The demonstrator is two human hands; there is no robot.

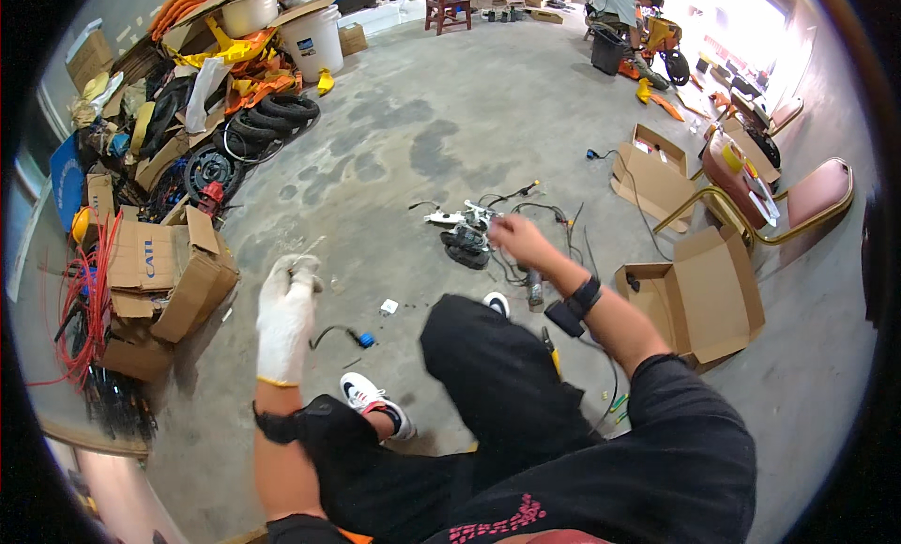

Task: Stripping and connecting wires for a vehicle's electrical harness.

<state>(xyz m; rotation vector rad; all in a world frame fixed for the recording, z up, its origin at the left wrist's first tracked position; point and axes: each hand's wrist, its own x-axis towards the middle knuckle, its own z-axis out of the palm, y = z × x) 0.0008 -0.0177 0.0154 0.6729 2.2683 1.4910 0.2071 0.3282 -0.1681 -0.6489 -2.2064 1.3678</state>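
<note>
My left hand (288,305), in a white knitted glove, hangs over the floor at the left with its fingers curled in; whatever they may hold is hidden. Bare and closed, my right hand (514,239) is beside a white metal bracket-like part (458,217); I cannot make out what its fingers pinch. Below that part lies a black, rounded mechanical piece (466,246). Black cables (554,212) spread out to its right. A metal cylinder (535,291) is near my right forearm. Between my hands lie a small white square piece (389,306) and a short cable with a blue connector (366,339).
Open cardboard boxes (704,300) lie at right, near a pink chair (817,201). At left are a torn carton (169,272), red wires (80,309), stacked tyres (267,122) and orange-yellow panels (239,51). A person (619,9) works far right beside a black bin (608,51).
</note>
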